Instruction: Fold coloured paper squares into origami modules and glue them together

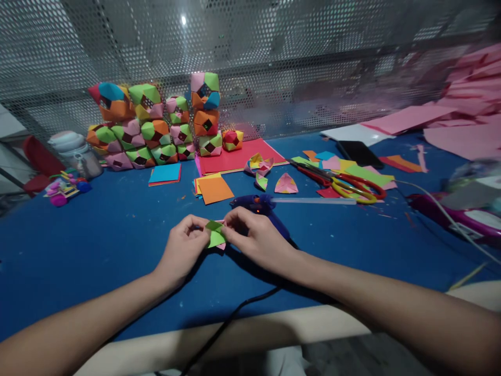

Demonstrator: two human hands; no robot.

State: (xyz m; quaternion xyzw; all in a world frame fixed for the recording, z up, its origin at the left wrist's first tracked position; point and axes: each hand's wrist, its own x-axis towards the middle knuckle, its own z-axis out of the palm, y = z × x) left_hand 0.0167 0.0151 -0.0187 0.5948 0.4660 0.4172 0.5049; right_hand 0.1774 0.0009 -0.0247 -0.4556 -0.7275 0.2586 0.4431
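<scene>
A small folded piece of green and pink paper point(215, 237) is held just above the blue table, pinched from both sides. My left hand point(186, 249) grips its left edge between thumb and fingers. On the opposite edge, my right hand point(256, 237) is closed with thumb and forefinger on the paper. Right behind my right hand lies a dark blue glue gun point(256, 202), a clear glue stick poking out of its back and a small orange light showing. Folded paper pieces point(286, 184) rest beyond the glue gun.
Stacked folded-paper cubes point(156, 133) stand at the back left. Orange paper squares point(215, 189) and blue paper squares point(165, 173) lie before them. Scissors point(354, 189), paper scraps and a phone point(359, 153) are to the right. A black cord point(235, 313) crosses the table's front edge.
</scene>
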